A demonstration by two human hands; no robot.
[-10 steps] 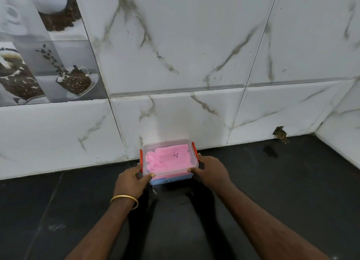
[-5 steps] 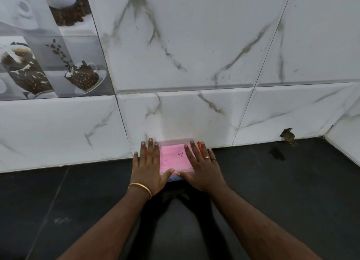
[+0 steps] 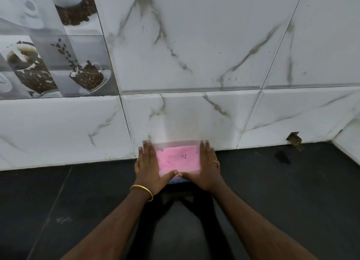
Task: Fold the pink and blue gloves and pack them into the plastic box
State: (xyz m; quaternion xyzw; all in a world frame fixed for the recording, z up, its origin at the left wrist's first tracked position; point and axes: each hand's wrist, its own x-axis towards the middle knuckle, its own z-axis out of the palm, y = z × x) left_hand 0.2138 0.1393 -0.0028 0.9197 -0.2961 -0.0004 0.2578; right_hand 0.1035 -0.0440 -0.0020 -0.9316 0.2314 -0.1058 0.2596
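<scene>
Since the frame half a second earlier, your hands had slid outward to the plastic box's (image 3: 180, 158) two short sides, uncovering more of the lid, and the red clip seen then by your right fingers was now hidden. Your left hand (image 3: 149, 167) lay flat along the left edge, fingers straight and held together, thumb stretched along the near edge. Your right hand (image 3: 208, 168) mirrored it on the right edge (a ring showed on one finger), its thumb tip nearly meeting the left thumb at the front. Neither hand curled round anything; both pressed down flat.

The box sat on the dark counter (image 3: 282, 201), its far side right against the marble-patterned wall tiles (image 3: 194, 55). Through the clear lid the pink gloves (image 3: 175, 160) filled the top, with a sliver of the blue gloves (image 3: 178, 180) visible below your thumbs. A small dark handwritten mark (image 3: 184, 156) stood on the lid, too blurred to read. A gold bangle (image 3: 142, 191) circled your left wrist. At upper left, tiles showed coffee cups and beans (image 3: 85, 76).
</scene>
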